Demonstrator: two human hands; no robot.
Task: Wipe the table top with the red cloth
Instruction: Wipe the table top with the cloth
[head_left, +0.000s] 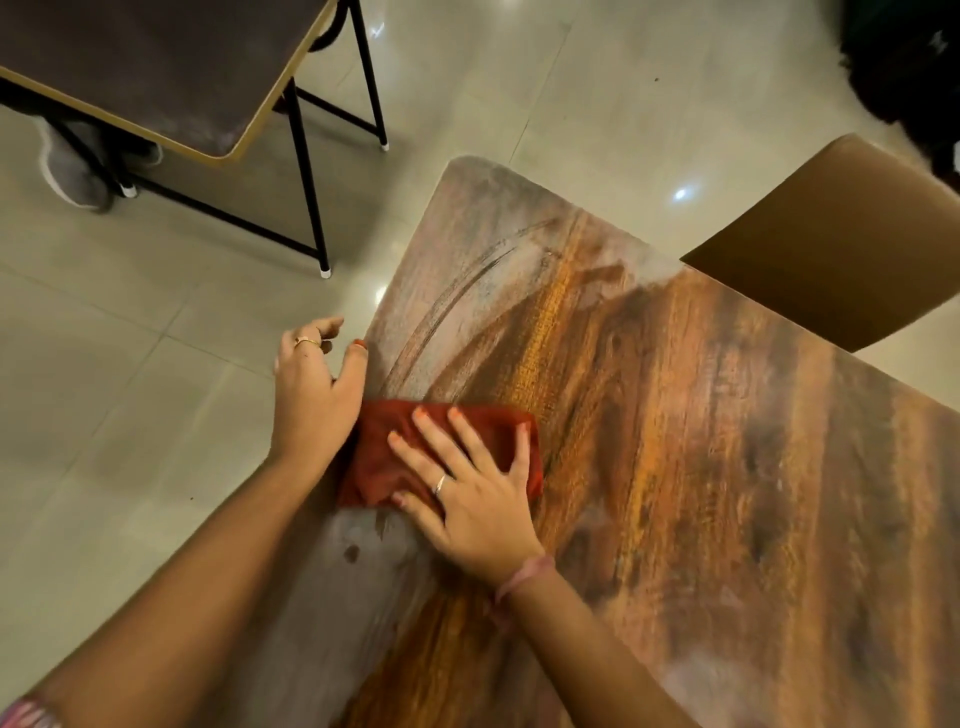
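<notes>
Right hand (470, 499) presses flat on the red cloth (441, 452) at the surface (701, 467)'s left edge, left hand (311, 389) relaxed beside it; dusty haze remains far and near, wiping apparently midway.

Both forearms bare, no sleeves in view on either.

Left hand (311, 395): gold-coloured ring (306, 342) on one finger. Thumbnail painted orange-red. Other nails not readable from this angle.

Right hand (470, 488): thin silver-coloured band (440, 484) on the ring finger. Fingernails painted orange-red, same shade as the left thumbnail. Pink thread or cord (522, 574) tied round the wrist, slightly frayed, with a loose end trailing toward the forearm.

Bottom left corner of the view: a bit of multicoloured striped stuff (26, 714), pinks and greys, next to the left arm. Too cropped and blurred to tell whether it is cloth or bangles.
</notes>
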